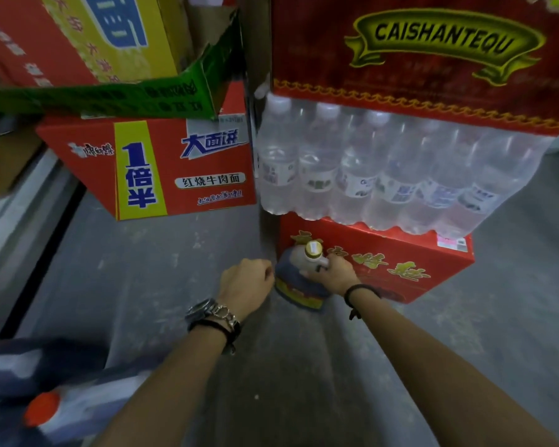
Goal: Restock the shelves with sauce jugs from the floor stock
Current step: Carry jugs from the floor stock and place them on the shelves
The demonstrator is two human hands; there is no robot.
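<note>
A dark sauce jug (296, 279) with a gold cap and a red-and-yellow label stands on the grey floor against a low red carton (400, 266). My right hand (333, 274) grips the jug's pale handle just below the cap. My left hand (247, 283) hovers beside the jug on its left, its fingers curled shut with nothing in them. A second jug (46, 411) with an orange-red cap shows blurred at the bottom left corner.
A shrink-wrapped pack of water bottles (384, 175) rests on the red carton, with a big red CAISHANTEQU box (433, 53) above it. To the left stand red noodle cartons (162, 169) and a green-flapped open box (110, 95). Bare concrete floor (175, 269) lies between them.
</note>
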